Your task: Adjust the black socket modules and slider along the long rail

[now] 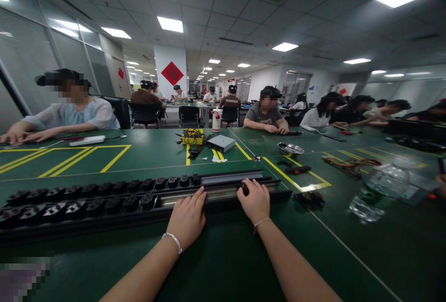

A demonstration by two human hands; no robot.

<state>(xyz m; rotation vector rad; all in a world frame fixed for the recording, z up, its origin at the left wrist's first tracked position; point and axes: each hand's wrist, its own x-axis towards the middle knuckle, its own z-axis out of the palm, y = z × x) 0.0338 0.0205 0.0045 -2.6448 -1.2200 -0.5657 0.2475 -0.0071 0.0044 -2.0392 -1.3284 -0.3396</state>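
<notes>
Two long black track rails (223, 193) lie side by side across the green table. Several round black plug modules with prongs (75, 208) sit in rows along their left and middle stretches. My left hand (187, 214) lies on the nearer rail, fingers stretched out, just right of the last module in that row. Near the rail's right end, my right hand (256, 198) has its fingers curled round a small black part (245, 189) over the channel. Much of that part is hidden by the fingers.
Beyond the rails are a yellow box with black cables (193, 136), a grey box (221, 143) and a metal bowl (290, 148). To the right are a clear plastic bottle (379, 190), coloured wires (350, 163) and dark parts (309, 200). Other people sit around the tables.
</notes>
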